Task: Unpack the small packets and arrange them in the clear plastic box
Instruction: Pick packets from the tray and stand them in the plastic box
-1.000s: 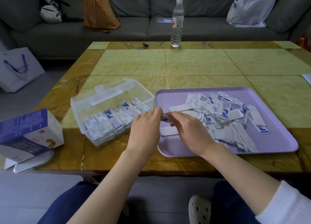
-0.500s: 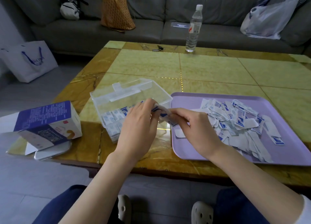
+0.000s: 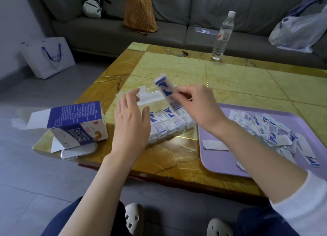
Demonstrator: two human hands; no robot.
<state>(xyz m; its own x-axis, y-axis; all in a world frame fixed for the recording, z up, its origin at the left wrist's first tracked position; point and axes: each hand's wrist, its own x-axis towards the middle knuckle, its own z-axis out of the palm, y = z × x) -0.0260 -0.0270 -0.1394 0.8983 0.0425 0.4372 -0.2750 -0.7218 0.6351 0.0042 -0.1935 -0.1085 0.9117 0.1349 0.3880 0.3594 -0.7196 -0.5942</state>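
Right hand (image 3: 200, 108): raised over the clear plastic box (image 3: 147, 98), forearm stretched in from the lower right, white sleeve at the elbow; a strip of blue-and-white packets (image 3: 166, 92) is pinched between thumb and fingertips and held tilted above the box. Left hand (image 3: 131, 122): held flat, palm down, over the near left part of the box, fingers straight, thumb spread apart, nothing gripped. Box: set on the tabletop (image 3: 177, 65) with its lid open, rows of packets packed inside. Loose packets (image 3: 265, 129): heaped on a purple tray (image 3: 221, 157) just right of the box. Opened blue-and-white carton (image 3: 77, 122): lying at the left edge of the tabletop.
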